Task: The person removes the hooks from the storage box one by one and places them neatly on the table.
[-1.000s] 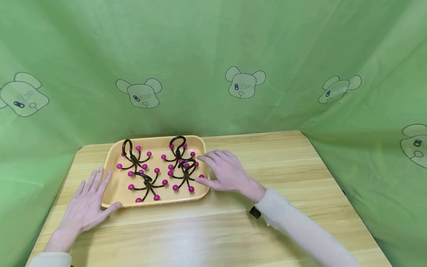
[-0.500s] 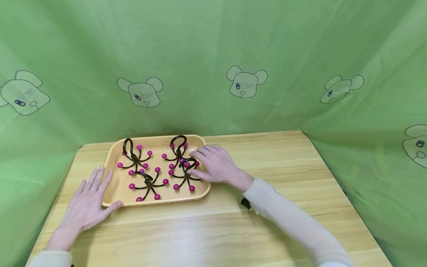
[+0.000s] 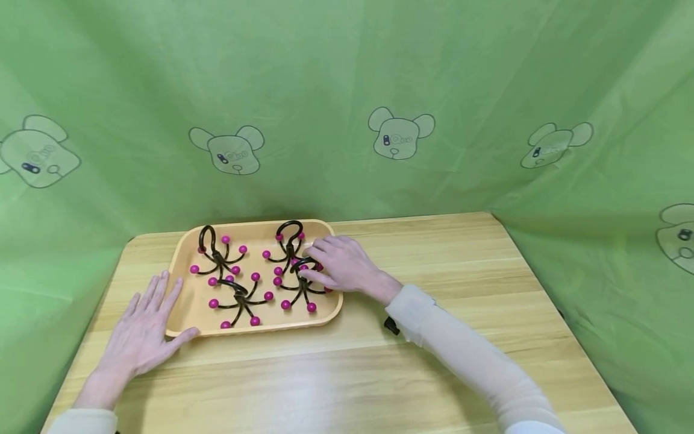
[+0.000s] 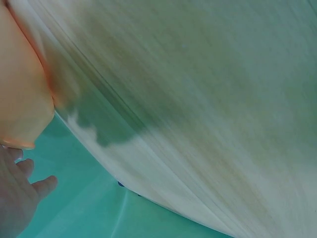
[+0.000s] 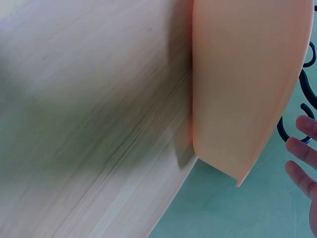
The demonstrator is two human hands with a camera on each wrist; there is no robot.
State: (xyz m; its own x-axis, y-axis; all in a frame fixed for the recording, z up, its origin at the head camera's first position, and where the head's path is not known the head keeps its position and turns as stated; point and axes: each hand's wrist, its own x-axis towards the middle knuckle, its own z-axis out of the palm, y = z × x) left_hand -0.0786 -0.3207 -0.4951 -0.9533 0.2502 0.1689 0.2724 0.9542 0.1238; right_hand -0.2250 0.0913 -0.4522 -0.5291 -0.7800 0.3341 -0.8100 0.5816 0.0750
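A shallow peach tray (image 3: 181,310) holds several black scalp massagers with looped handles and magenta ball tips. My right hand (image 3: 347,265) is over the tray's right side, its thumb and fingers apart on either side of the looped handle of the front-right massager (image 3: 302,284). In the right wrist view, the fingers (image 5: 300,148) look fairly straight beside a black loop; whether they touch it I cannot tell. My left hand (image 3: 138,337) lies flat, fingers spread, against the tray's left edge, thumb at the near corner.
Other massagers stand at the tray's back right (image 3: 290,248), back left (image 3: 218,259) and front left (image 3: 240,294). The tray sits near the far edge of a wooden table (image 3: 347,386). A green curtain (image 3: 325,169) with printed bear heads rises behind and beside it.
My right hand has moved left from the tray's right rim to the front-right massager's handle. The left hand and the massagers have stayed in place.
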